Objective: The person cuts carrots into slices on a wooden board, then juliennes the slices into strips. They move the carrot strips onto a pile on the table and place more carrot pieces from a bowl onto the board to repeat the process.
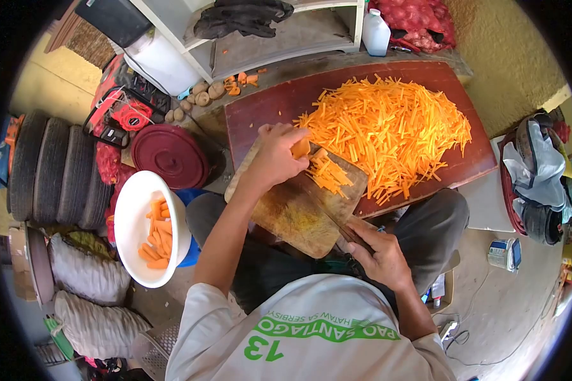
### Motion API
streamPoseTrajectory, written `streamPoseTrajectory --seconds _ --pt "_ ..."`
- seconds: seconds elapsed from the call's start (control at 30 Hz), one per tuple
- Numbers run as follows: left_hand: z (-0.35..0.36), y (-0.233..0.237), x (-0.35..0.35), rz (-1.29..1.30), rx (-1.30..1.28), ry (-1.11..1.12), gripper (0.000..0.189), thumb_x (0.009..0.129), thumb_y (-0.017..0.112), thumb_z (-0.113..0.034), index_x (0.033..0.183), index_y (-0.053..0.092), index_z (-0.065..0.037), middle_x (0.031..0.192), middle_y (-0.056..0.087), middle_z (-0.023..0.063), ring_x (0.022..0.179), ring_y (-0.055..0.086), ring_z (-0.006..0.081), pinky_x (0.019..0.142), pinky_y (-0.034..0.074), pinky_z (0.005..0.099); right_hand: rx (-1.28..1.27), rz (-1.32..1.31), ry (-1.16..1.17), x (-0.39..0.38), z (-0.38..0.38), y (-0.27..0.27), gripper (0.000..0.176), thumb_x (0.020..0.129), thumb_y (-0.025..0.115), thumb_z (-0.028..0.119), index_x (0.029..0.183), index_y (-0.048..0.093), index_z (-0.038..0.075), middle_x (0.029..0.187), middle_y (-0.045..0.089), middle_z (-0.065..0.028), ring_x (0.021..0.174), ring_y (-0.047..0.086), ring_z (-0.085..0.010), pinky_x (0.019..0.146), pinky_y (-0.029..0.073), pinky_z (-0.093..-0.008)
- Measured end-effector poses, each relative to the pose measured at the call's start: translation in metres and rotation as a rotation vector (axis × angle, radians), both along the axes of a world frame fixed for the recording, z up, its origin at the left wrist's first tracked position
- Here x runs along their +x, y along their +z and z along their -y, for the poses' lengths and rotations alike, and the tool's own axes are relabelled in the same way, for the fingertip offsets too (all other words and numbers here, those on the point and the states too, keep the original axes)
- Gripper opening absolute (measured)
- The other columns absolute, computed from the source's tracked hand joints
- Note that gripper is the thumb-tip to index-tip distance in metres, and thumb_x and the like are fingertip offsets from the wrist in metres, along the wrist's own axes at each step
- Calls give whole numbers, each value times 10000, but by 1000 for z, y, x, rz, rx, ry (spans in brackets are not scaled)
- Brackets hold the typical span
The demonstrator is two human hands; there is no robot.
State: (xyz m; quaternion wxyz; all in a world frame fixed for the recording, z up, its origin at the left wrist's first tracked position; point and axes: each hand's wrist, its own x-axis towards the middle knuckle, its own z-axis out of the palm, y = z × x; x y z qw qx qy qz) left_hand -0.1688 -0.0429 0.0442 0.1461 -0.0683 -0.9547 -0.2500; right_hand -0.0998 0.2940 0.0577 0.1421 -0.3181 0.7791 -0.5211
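Wooden board [293, 222] below, carrot piece [300, 149] in grip of left hand [276, 155] (knife [332, 218] in right hand [382, 256])

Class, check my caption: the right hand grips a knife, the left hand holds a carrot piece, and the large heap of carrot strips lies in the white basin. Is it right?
Not quite: the head view shows the large heap of carrot strips on the red-brown table, not in the white basin. The rest stands.
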Motion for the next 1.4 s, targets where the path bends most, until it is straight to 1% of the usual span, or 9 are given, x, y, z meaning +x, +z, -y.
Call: streamPoseTrajectory --seconds 0.17,0.27,0.4,0.63,0.73,0.83,1.03,1.13,1.4 --pt "-9 18 38 -143 500 73 519 750 862 -97 1266 807 -108 1219 794 110 1230 699 352 1132 474 442 -7 148 -28 -2 1 8 403 1041 775 124 1368 691 -97 1301 759 -320 1218 774 -432 1030 603 -428" --pt "-12 13 95 -69 251 116 488 747 852 -92 1233 818 -113 1276 785 107 1274 678 340 1144 441 468 13 181 -41 -4 -1 3 392 1049 764 123 1360 690 -103 1311 757 -315 1224 777 -409 1027 600 -416" --pt "-16 -20 146 122 -14 -46 390 762 836 -73 1146 829 -143 1335 715 104 1269 631 324 1133 380 533 -23 186 6 -4 3 3 372 1047 762 118 1343 697 -97 1282 763 -290 1199 774 -399 1018 590 -428" --pt "-39 -34 167 -34 61 146 259 803 872 -96 1050 793 -89 1201 670 121 1107 624 336 974 449 508 1 16 171 -7 25 5 348 1044 763 141 1318 716 -68 1159 764 -266 1110 731 -466 953 574 -480" --pt "-57 -31 163 -14 -63 181 287 783 891 -83 1037 764 -40 1138 633 136 1034 615 380 904 478 510 80 -34 232 -8 29 14 372 1061 752 148 1363 707 -64 1179 797 -248 1082 793 -395 931 609 -425" --pt "-59 -32 162 -15 -68 158 286 839 853 -91 1112 781 -53 1103 607 127 1013 592 367 900 466 511 161 -5 282 -11 28 20 382 1056 736 163 1367 674 -49 1164 757 -283 1119 709 -487 978 562 -514" --pt "-58 -31 161 -12 -57 154 293 839 838 -78 1123 776 -43 1108 604 132 1027 589 376 907 474 512 196 -61 328 -21 37 36 258 1085 675 159 1257 672 -32 1061 745 -304 1046 712 -516 882 567 -556" --pt "-56 -36 163 -26 -53 135 301 848 833 -79 1141 775 -41 1127 614 128 1025 589 371 915 478 508 276 -6 365 -29 60 10 359 1114 651 184 1407 656 -24 1126 757 -289 1062 719 -514 864 588 -504" --pt "-52 -39 167 -37 -30 134 373 848 824 -69 1216 782 -32 1160 656 114 1052 603 373 961 493 497 239 -20 373 -27 59 36 277 1113 637 171 1311 662 -21 1039 720 -308 1004 705 -526 831 564 -527"
